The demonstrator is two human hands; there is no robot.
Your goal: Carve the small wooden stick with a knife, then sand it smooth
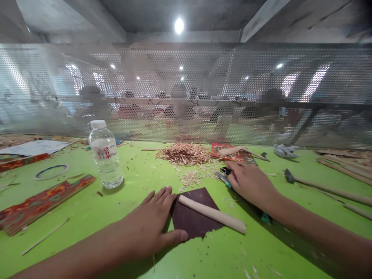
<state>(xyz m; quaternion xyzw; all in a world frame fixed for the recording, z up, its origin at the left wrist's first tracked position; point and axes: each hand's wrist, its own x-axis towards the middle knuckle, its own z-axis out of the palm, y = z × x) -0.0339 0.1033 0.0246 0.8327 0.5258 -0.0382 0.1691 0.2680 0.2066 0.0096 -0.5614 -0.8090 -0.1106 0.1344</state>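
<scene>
My left hand point(157, 221) lies palm down with its fingers apart, its thumb and fingertips at the left edge of a dark brown sheet of sandpaper point(193, 221). A pale, smooth, slightly curved wooden stick point(213, 213) rests diagonally across that sheet, its lower end past the edge. Farther off, my right hand point(247, 180) is closed, with fingers bent down at the front of a black and green tool with a metal tip point(223, 177). Hand and wrist cover most of this tool, and what the fingertips grip is hidden.
Wood shavings point(186, 154) are heaped ahead, near a carved wooden piece point(232, 151) on red card. A water bottle point(106, 155), tape ring point(51, 172) and patterned red strip point(49, 203) stand or lie left. At right is a long-handled tool point(325, 186). A perforated metal screen point(186, 116) closes the back.
</scene>
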